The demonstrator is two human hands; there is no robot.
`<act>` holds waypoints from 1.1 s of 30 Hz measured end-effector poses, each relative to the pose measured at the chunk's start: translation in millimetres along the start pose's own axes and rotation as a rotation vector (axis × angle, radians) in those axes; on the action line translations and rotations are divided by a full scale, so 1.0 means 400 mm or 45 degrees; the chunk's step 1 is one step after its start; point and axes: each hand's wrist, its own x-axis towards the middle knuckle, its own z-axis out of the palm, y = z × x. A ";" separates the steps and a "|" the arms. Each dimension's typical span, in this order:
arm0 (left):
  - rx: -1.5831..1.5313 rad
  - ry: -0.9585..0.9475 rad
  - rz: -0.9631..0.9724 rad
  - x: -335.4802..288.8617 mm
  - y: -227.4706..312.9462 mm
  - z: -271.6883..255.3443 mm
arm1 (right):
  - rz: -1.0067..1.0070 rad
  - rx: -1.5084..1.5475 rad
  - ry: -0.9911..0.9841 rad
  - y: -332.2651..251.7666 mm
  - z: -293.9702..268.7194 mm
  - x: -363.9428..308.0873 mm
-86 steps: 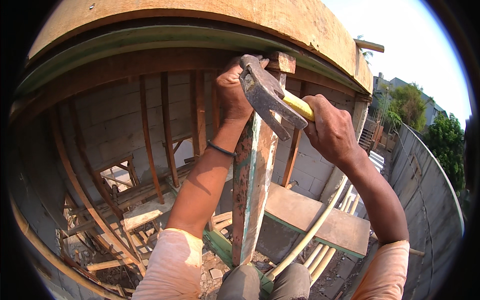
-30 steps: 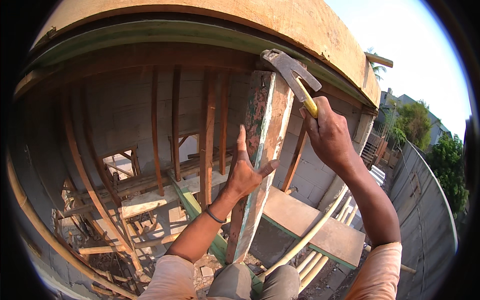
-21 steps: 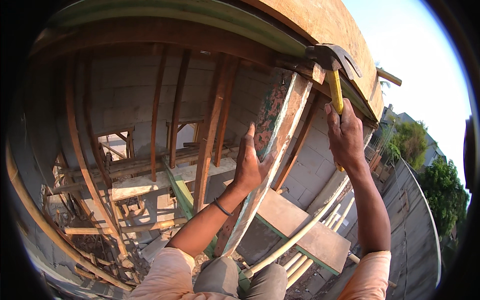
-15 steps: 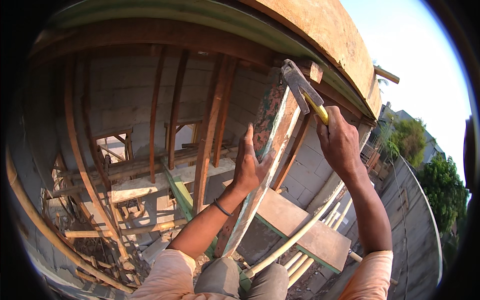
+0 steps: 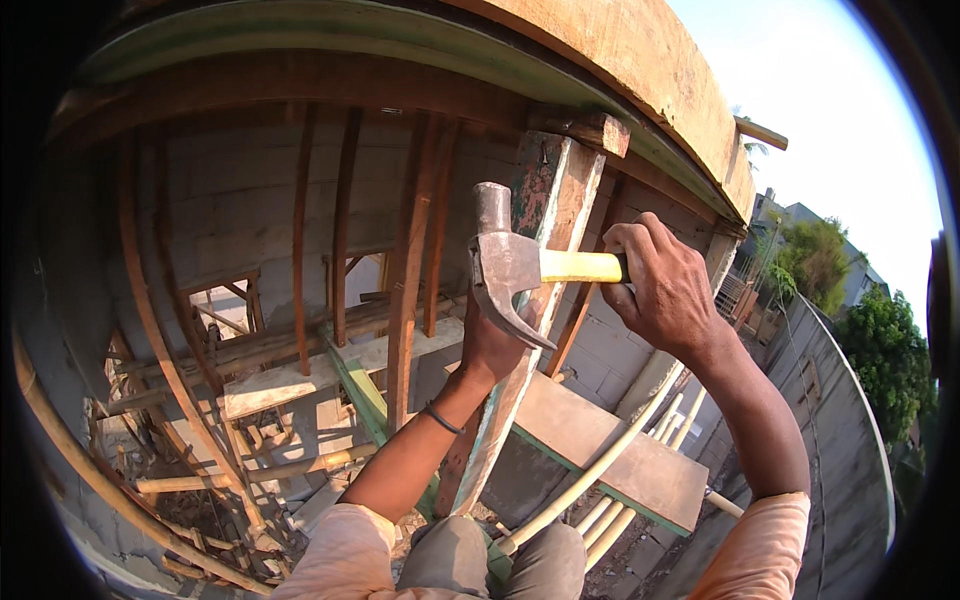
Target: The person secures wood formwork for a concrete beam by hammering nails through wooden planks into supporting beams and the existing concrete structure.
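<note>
My right hand is closed around the yellow handle of a claw hammer. The hammer is raised in front of an upright wooden post, its handle almost level and its rusty head to the left. Worn green and reddish paint covers part of the post, which leans slightly and meets a short wood block under the beam at its top. Lower on the post, my left hand grips it, a dark band on the wrist. The hammer's head and claw hide most of the left fingers.
A wide wooden board runs overhead along the roof edge. Several brown studs stand at the left before a grey block wall. Below lie a flat panel and bamboo poles. A concrete wall runs along the right.
The hammer head has come away from the post's top, down and left, and the hammer has turned nearly level. My right hand has dropped slightly; my left stays at the post.
</note>
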 end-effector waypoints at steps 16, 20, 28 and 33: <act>0.011 0.122 0.014 -0.006 0.005 0.016 | 0.323 0.111 -0.161 0.026 -0.035 -0.018; -0.023 0.153 -0.011 -0.007 0.010 0.018 | -0.021 -0.012 0.019 0.047 -0.029 -0.033; 0.022 0.170 0.010 -0.008 0.007 0.015 | 0.268 0.072 -0.102 0.015 -0.040 -0.021; 0.061 0.142 0.100 -0.010 0.012 0.019 | -0.120 -0.013 0.087 0.078 -0.031 -0.037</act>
